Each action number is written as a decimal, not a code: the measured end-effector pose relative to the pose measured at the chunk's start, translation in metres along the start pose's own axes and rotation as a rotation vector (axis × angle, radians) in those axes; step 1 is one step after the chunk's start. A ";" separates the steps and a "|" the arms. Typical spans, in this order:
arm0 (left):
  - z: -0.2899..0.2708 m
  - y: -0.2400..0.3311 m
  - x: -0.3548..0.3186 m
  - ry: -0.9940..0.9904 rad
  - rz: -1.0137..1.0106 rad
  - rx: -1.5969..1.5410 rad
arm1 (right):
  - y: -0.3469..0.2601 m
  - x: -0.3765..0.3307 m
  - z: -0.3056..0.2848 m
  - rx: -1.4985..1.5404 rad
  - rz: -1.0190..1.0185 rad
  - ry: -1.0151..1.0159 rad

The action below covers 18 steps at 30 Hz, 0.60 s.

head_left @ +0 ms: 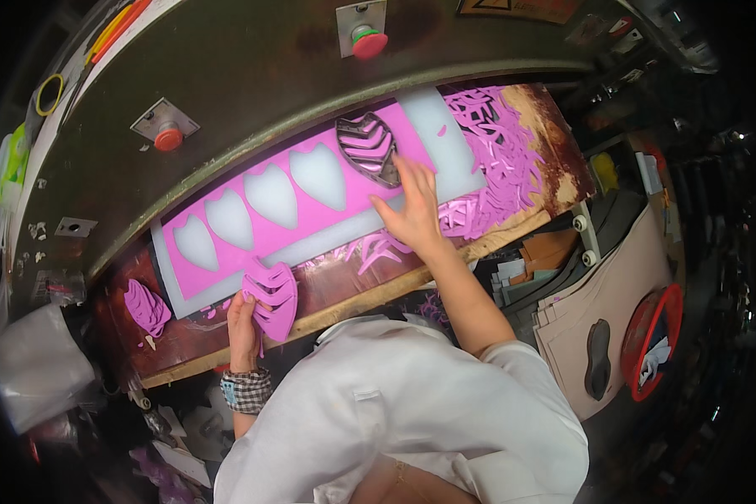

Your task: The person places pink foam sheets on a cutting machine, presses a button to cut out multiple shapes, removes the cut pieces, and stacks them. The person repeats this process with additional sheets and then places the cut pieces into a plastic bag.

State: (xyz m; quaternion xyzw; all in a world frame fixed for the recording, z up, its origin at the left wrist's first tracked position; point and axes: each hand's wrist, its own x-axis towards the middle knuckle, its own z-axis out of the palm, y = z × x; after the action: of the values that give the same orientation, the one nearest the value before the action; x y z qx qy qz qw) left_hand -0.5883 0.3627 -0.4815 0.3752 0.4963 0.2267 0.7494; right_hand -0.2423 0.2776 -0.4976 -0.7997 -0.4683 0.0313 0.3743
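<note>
A pink foam sheet [237, 207] lies on a pale cutting board [466, 164], with several leaf-shaped holes in a row. Near its right end sits a dark metal cutting die [368, 149], with pink foam showing between its slanted blades. My right hand [413, 200] is over the sheet beside the die, thumb and fingers spread; its fingertips reach the die's right edge, though firm contact is hard to tell. In front of the sheet, my left hand [242, 328] pinches slotted pink foam cutouts [273, 301] by their left side.
Several pink cutouts [146, 308] are stacked at the table's left end. Pink offcut strips [500, 151] heap up at the right. A green machine beam [260, 84] with red buttons [370, 42] spans behind the board. Sheets [605, 277] and a red basket [653, 336] stand at the right.
</note>
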 end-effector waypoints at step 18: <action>0.264 -0.003 0.043 -0.211 0.531 0.334 | 0.000 -0.060 -0.098 1.424 0.624 0.197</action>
State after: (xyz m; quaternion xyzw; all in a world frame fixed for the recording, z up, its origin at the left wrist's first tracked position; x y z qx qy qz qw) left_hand -0.3297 0.3027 -0.4492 0.6305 0.3309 0.2896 0.6396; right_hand -0.2368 0.1753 -0.4457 -0.4609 -0.0538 0.3566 0.8108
